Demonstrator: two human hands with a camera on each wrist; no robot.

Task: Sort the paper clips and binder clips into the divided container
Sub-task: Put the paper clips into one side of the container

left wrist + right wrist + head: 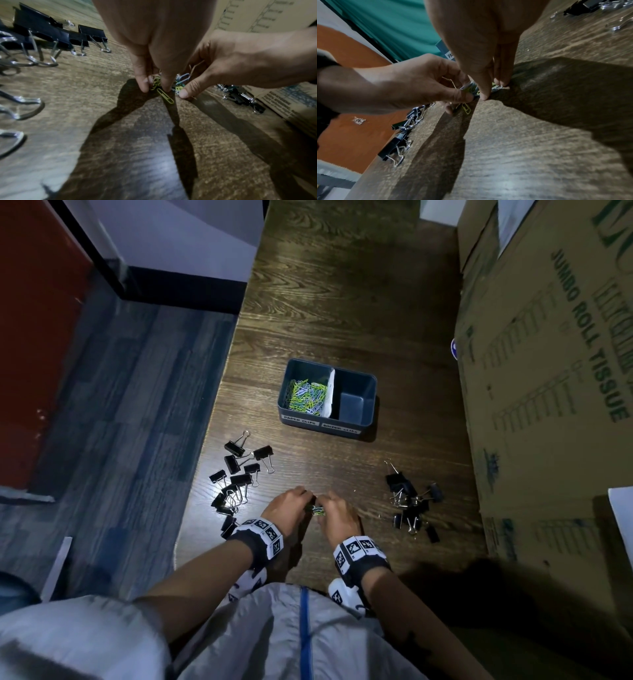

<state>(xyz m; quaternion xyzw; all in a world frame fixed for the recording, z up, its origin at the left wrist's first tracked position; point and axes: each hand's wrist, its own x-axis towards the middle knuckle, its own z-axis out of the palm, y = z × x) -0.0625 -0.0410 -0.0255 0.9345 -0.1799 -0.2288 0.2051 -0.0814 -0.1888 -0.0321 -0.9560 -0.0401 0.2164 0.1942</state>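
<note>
A dark blue divided container (368, 422) stands mid-table. Its left compartment holds coloured paper clips (306, 398); the right compartment (352, 405) holds nothing. Near the table's front edge my left hand (294, 501) and right hand (334, 506) meet over a small bunch of paper clips (318, 510). Both pinch at that bunch (180, 81) with fingertips touching the table. One yellow paper clip (165, 96) lies loose just below the left hand's fingers (144, 86). In the right wrist view the right hand's thumb and fingers (485, 94) press down on the clips beside the left hand (462, 97).
Black binder clips lie in two piles, one by the table's left edge (236, 474) and one to the right (411, 501). A large cardboard box (548, 371) walls off the right side. The floor drops away left of the table edge.
</note>
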